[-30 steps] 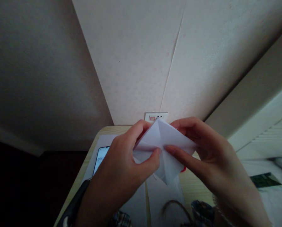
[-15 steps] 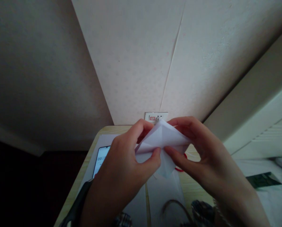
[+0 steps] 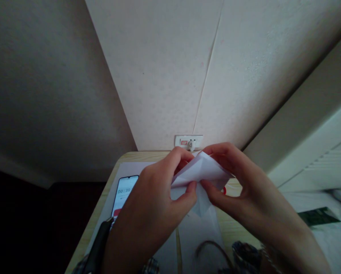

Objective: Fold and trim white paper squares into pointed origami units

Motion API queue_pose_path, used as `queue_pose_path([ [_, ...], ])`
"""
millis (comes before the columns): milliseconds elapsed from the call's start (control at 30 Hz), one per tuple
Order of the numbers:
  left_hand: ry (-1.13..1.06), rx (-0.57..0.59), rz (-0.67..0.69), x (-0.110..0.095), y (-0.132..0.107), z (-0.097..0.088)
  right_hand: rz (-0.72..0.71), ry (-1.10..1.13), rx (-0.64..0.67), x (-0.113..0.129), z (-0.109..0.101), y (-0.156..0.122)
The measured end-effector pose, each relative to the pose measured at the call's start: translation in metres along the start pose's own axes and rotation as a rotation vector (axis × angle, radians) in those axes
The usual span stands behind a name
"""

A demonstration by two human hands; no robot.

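Observation:
A folded white sheet of paper (image 3: 201, 169) is held up between both hands above a small wooden table. Creases run across it and down its middle, and one pointed corner faces away from me. My left hand (image 3: 161, 194) pinches its left side, thumb on the near face and fingers behind. On the other side my right hand (image 3: 241, 186) grips it the same way, its thumb tip close to the left thumb near the central crease. The fingers behind the paper are partly hidden.
A phone (image 3: 124, 194) showing a timer lies on white sheets (image 3: 199, 236) on the light wooden table (image 3: 233, 224). Behind stands the wall with a socket and plug (image 3: 190, 144). Something red (image 3: 224, 190) shows behind my right thumb. A dark green packet (image 3: 319, 216) lies at right.
Both hands have shifted slightly right and nearer with the paper, and its top corner sits a little lower. More of the phone screen shows.

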State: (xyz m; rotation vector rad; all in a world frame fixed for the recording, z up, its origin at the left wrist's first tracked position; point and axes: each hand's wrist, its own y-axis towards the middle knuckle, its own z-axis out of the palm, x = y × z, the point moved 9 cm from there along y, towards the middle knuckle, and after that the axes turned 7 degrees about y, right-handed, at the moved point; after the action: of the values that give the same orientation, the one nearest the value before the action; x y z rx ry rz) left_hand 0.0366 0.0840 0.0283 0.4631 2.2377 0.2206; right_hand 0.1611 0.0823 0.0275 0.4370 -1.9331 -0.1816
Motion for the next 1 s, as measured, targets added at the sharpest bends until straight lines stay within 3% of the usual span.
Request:
queue_pose_path([
  [1000,-0.016,-0.016,-0.027,0.0077,-0.0023,-0.0031,0.01,0.071,0.039,-0.0065,-0.0051,-0.0008],
])
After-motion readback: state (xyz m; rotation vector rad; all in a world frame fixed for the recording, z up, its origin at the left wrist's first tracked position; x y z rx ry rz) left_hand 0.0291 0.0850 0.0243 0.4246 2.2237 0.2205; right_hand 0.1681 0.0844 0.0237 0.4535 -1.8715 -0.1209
